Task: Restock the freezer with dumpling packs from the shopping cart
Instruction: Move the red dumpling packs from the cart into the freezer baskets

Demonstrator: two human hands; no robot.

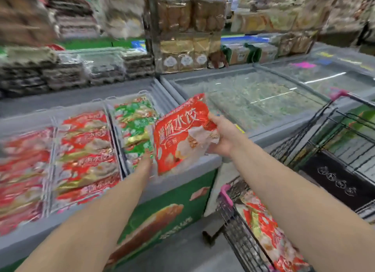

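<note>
My right hand (224, 137) grips a red dumpling pack (180, 133) by its right edge and holds it upright over the front right corner of the open freezer (182, 192). My left hand (145, 163) reaches into the freezer's right compartment, its fingers on the green dumpling packs (136, 125), partly hidden behind the red pack; the view is blurred there. Rows of red dumpling packs (87, 150) fill the compartments to the left. The shopping cart (239, 231) stands at the lower right with more red packs (267, 229) inside.
A second freezer with shut glass lids (249, 97) stands to the right of the open one. Egg trays (67, 73) and bagged goods (188, 54) sit on shelves behind. Another cart (345, 133) stands at the right edge.
</note>
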